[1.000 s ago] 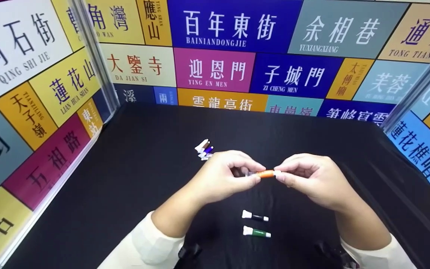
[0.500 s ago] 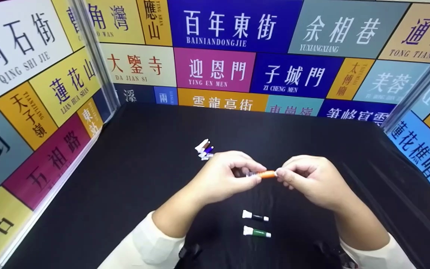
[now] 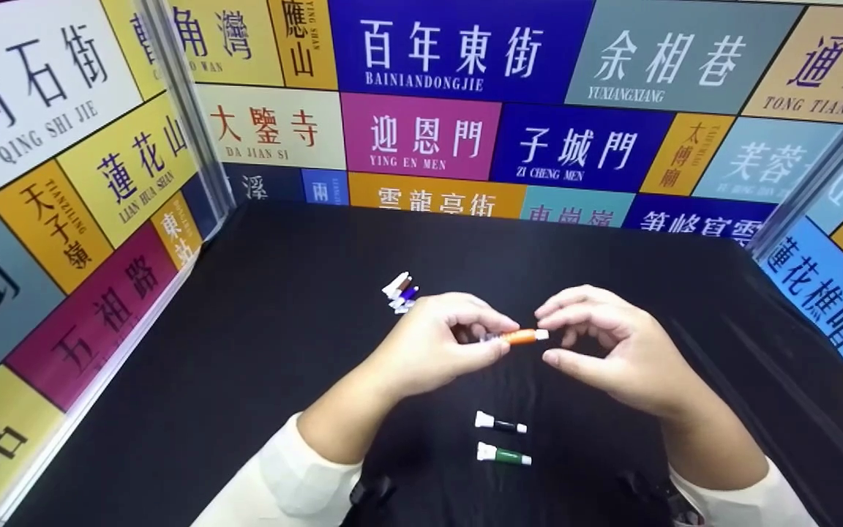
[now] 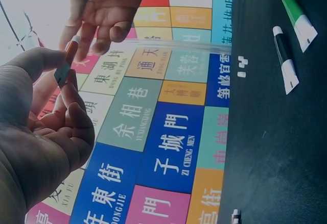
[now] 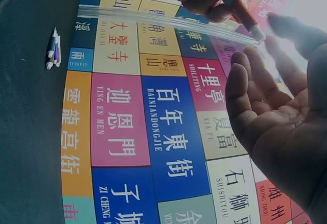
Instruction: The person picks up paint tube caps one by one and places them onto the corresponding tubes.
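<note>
Pale sleeves (image 3: 290, 468) at both wrists, lowest in the head view; just beyond, on the black-covered table (image 3: 304, 293), a green tube (image 3: 508, 456) lying flat, broad white end to the left, white cap to the right; beside it, a little farther off and apart from it, a black tube (image 3: 502, 423), lying the same way; beyond both, the two hands raised; left hand (image 3: 440, 337) with its grip pinching an orange tube (image 3: 522, 337) between thumb and fingers, tube nearly level, held above the table, its white cap (image 3: 541, 334) pointing toward the other hand; right hand (image 3: 615, 344) with its grip loose, thumb and fingers spread apart, just beside the cap and holding nothing; past the left hand's knuckles, a small cluster of tubes (image 3: 403, 293) on the table, brown and blue-violet among them; farthest, upright walls of coloured panels (image 3: 458, 44) with large characters, clear strips (image 3: 191, 110) at the corners.
</note>
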`<state>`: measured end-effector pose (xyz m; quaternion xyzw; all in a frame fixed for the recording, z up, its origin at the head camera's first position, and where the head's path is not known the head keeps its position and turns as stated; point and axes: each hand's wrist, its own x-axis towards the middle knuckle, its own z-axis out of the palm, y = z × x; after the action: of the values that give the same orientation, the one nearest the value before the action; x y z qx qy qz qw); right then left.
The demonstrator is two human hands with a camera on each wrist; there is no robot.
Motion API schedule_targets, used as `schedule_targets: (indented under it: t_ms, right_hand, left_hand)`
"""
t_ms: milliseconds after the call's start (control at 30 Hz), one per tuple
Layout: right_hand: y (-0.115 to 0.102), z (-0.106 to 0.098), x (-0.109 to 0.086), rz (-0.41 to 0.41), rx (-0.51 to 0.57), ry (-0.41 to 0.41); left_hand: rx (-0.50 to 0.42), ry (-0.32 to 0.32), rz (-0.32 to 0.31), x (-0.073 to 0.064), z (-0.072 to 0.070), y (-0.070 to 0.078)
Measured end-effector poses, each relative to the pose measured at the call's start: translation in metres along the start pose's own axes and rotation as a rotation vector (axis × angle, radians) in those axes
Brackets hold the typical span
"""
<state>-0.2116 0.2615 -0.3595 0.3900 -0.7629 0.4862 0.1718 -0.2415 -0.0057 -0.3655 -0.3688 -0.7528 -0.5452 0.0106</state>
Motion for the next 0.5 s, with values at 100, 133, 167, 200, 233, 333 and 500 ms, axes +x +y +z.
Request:
schedule_targets:
  t_ms: [100, 133, 167, 200, 233, 333, 500]
  right_hand:
    - [0.0013, 0.0012, 0.0007, -0.042, -0.017, 0.006]
    - [0.0017, 0.0015, 0.0007, -0.049, -0.018, 0.007]
    - [0.0019, 0.0018, 0.0008, -0.053, -0.018, 0.008]
    - [0.0021, 0.0020, 0.0008, -0.054, -0.021, 0.007]
    - [0.0021, 0.0021, 0.0008, -0.054, -0.024, 0.007]
    - [0.0015, 0.0020, 0.0004, -0.035, -0.057, 0.007]
    - [-0.0005, 0.0007, 0.0001, 0.036, -0.173, -0.004]
  left_hand:
    - [-0.004, 0.001, 0.005, 0.0004, 0.0001, -0.0004]
    - [-0.009, 0.002, 0.006, 0.0004, 0.0002, -0.0006]
    - [-0.012, 0.001, 0.008, 0.0002, 0.0003, -0.0005]
    - [-0.016, 0.000, 0.010, 0.0001, 0.0004, -0.0006]
    - [-0.018, 0.000, 0.012, 0.0001, 0.0005, -0.0006]
    - [-0.024, -0.001, 0.012, -0.0001, 0.0008, -0.0007]
    - [-0.012, -0.005, 0.010, 0.0000, 0.0010, 0.0002]
